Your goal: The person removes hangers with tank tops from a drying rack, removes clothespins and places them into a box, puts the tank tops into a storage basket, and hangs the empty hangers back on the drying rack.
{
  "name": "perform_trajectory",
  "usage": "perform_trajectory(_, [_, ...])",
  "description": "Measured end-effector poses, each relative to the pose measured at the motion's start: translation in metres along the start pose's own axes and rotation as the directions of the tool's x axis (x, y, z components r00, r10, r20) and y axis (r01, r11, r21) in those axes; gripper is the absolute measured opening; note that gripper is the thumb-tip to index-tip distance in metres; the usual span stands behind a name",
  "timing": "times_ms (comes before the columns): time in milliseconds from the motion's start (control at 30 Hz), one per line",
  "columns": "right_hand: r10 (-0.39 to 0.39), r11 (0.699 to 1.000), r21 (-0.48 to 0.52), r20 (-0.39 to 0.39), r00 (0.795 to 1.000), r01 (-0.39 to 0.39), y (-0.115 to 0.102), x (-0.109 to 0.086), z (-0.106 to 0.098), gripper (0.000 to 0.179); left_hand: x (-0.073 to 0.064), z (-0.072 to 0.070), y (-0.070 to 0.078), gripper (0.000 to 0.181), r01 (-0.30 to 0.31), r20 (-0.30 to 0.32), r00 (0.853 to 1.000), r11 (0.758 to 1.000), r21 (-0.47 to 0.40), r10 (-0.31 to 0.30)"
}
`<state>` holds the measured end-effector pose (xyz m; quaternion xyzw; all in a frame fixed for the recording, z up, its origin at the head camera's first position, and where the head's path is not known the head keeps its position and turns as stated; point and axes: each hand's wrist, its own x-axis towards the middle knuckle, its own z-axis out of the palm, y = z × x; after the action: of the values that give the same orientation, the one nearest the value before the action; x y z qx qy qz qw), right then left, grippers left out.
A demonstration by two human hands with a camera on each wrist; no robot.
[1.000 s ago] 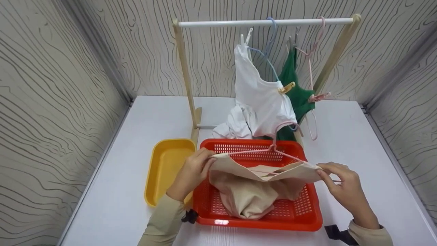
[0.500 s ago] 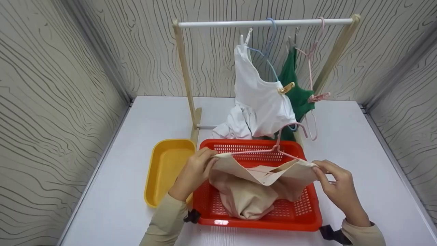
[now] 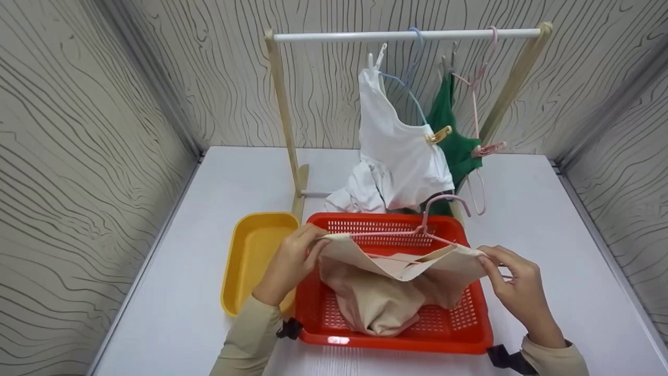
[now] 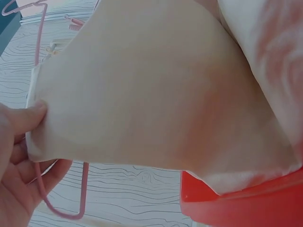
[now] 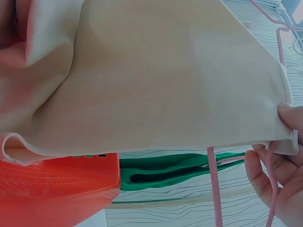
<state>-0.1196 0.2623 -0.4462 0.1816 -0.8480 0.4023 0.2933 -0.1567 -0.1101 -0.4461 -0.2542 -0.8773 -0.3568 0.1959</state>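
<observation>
A beige sleeveless top [image 3: 381, 308] hangs on a pink hanger [image 3: 386, 233], its lower part bunched inside the red basket [image 3: 396, 342]. My left hand [image 3: 292, 261] pinches the left shoulder strap with the hanger's end. At the opposite strap, my right hand [image 3: 516, 282] pinches cloth and hanger the same way. In the left wrist view, the thumb [image 4: 33, 116] presses on the cloth and the hanger's looped end pokes out below. The right wrist view has the strap between thumb and fingers, with pink hanger bars [image 5: 214, 189] showing underneath. The hanger's hook points up and away from me.
Behind the basket stands a rack with a white bar [image 3: 339, 37]. A white top [image 3: 394, 151] on a blue hanger and a green top [image 3: 449, 115] on a pink one hang there, held with clothespins [image 3: 438, 136]. A yellow tray [image 3: 255, 250] sits left of the basket.
My right hand has shifted slightly left along with its strap. The hanger's hook has moved a little right and lower. My left hand stays nearly in place.
</observation>
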Motion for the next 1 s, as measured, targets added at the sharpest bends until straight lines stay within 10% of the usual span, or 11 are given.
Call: perform_trajectory(1000, [0.039, 0.999, 0.015, -0.051, 0.998, -0.039, 0.009, -0.003, -0.009, 0.032, -0.012, -0.011, -0.028, 0.013, 0.159, -0.067, 0.986, 0.986, 0.055, -0.155])
